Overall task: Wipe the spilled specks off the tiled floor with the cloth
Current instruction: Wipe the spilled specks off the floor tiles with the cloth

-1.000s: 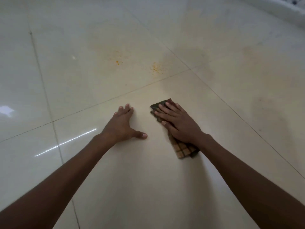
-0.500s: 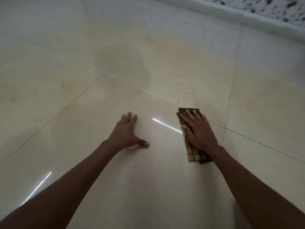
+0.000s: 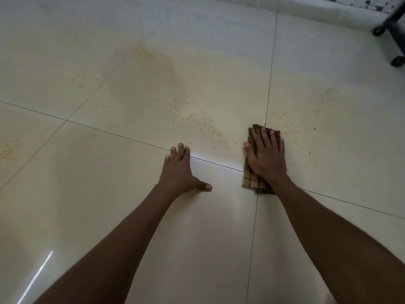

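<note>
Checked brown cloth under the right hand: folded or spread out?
Folded. The checked brown cloth is a narrow strip barely wider than the right hand pressing it flat.

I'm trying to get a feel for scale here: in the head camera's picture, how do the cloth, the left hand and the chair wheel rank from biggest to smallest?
1. Left hand, fully in view.
2. Cloth, though mostly hidden under the right hand, so its true size may rival or exceed the hand's.
3. Chair wheel, smallest, but it is farther from the camera, so that is unsure.
</note>
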